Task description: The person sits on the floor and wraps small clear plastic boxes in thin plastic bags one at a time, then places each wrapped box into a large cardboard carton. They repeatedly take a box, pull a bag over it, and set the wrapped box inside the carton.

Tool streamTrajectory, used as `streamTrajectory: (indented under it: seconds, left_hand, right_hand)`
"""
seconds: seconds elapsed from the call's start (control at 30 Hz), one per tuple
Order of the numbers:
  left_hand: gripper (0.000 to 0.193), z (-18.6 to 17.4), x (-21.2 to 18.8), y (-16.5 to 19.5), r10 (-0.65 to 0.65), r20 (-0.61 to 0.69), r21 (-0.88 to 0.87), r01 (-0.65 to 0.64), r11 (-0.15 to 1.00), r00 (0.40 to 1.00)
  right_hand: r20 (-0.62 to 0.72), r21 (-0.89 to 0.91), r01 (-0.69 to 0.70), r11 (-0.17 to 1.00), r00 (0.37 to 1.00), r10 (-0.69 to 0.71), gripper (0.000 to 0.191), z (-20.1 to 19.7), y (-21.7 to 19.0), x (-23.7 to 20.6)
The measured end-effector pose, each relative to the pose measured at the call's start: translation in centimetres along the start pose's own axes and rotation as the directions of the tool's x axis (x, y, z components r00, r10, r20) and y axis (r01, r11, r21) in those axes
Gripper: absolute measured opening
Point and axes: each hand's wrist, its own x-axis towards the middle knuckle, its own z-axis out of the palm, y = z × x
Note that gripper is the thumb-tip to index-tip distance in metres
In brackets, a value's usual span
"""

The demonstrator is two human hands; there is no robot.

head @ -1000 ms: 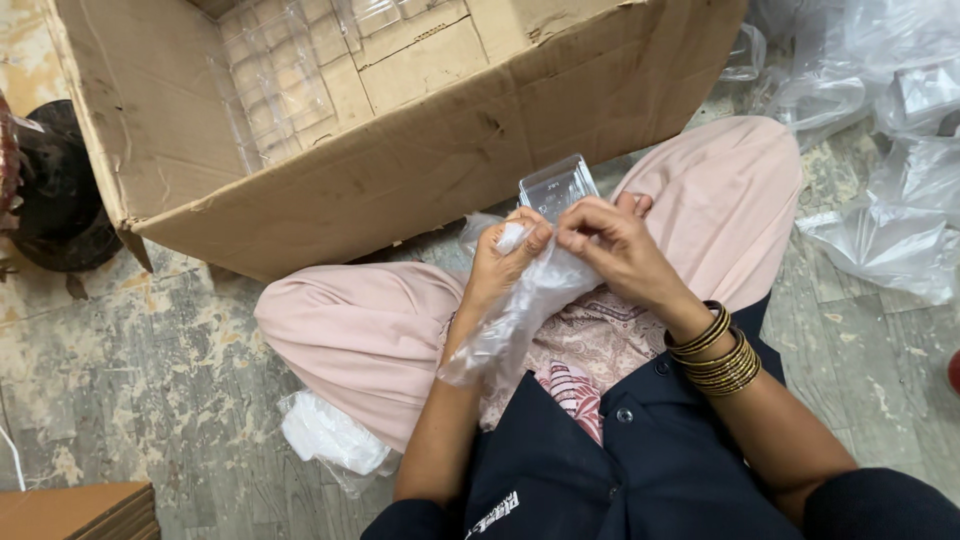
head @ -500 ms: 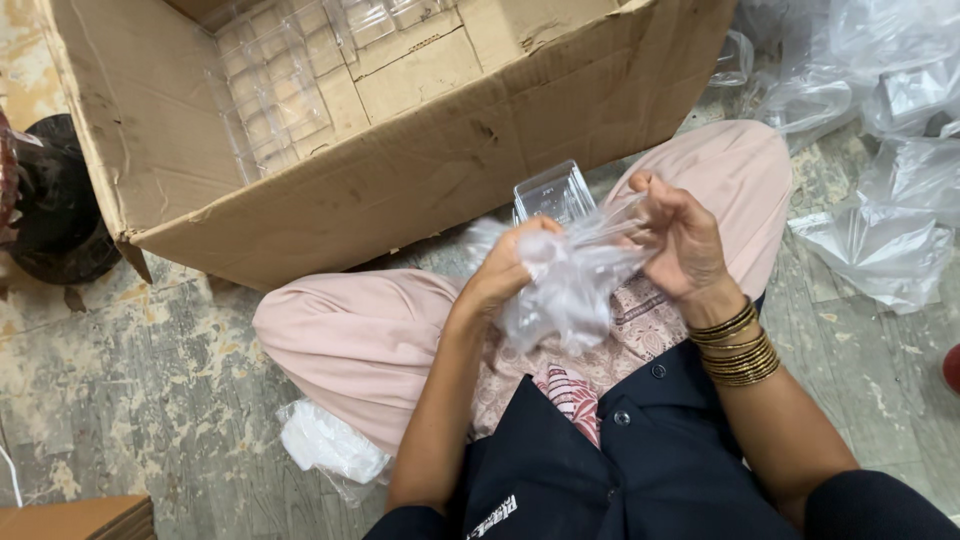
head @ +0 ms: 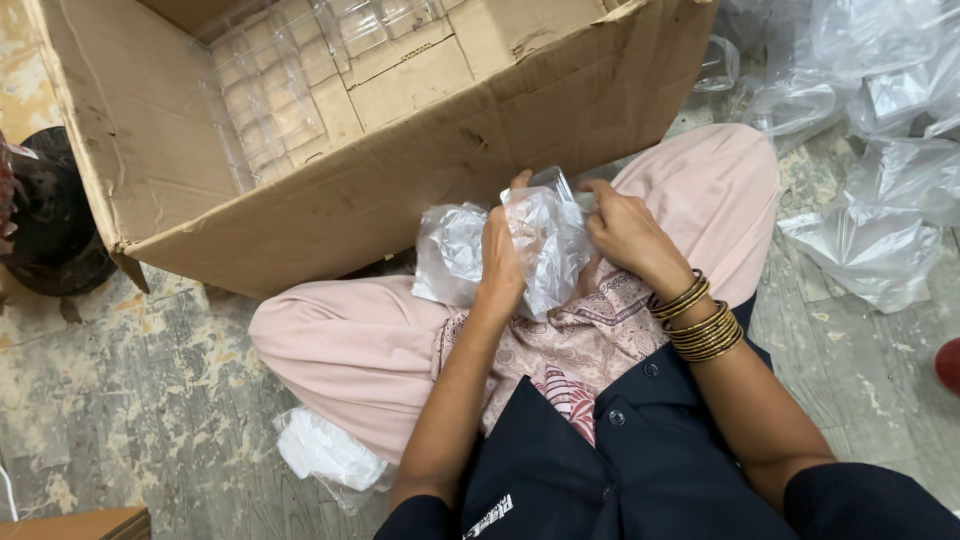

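Here I am looking down at a clear plastic bag (head: 548, 245), thin, crinkled and glossy, which is sitting in the lap just in front of the cardboard box (head: 400, 190). A small clear plastic container (head: 540, 183) is poking out of its top edge. My left hand (head: 500, 262) is clenching the bag from the near side, fingers wrapped around the crumpled film, while my right hand (head: 622, 232) is pinching the bag's right edge close to the container. A second bunch of clear film (head: 450, 252) is lying against the left hand's far side. The big brown box is lying open toward me, its wall torn and scuffed, and rows of clear plastic containers (head: 280, 90) are lining its inside, stacked against the back. Loose clear plastic bags (head: 860, 230) are lying heaped on the floor to the right, well apart from the hands. A crumpled white bag (head: 325, 450) is tucked under the left knee.
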Motion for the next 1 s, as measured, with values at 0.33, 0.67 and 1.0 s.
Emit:
streamTrajectory:
  seconds: [0.33,0.67,1.0]
  left_hand:
    - [0.036,1.1,0.1,-9.9,-0.044,0.051,-0.742,0.067,0.667,0.998]
    - [0.023,4.6,0.8,-15.7,-0.386,0.13,-0.752,0.344,0.562,0.913]
    - [0.021,4.0,-0.7,-12.6,-0.175,0.127,-0.779,0.208,0.591,0.976]
  right_hand:
    - [-0.085,0.303,0.138,0.943,0.989,-0.117,0.04,1.7,-3.3,-0.8]
    - [-0.095,0.066,0.271,0.96,0.96,-0.265,0.018,5.8,-1.3,1.7]
    - [0.367,0.905,-0.342,0.253,0.928,-0.06,0.01,3.0,1.1,-0.2]
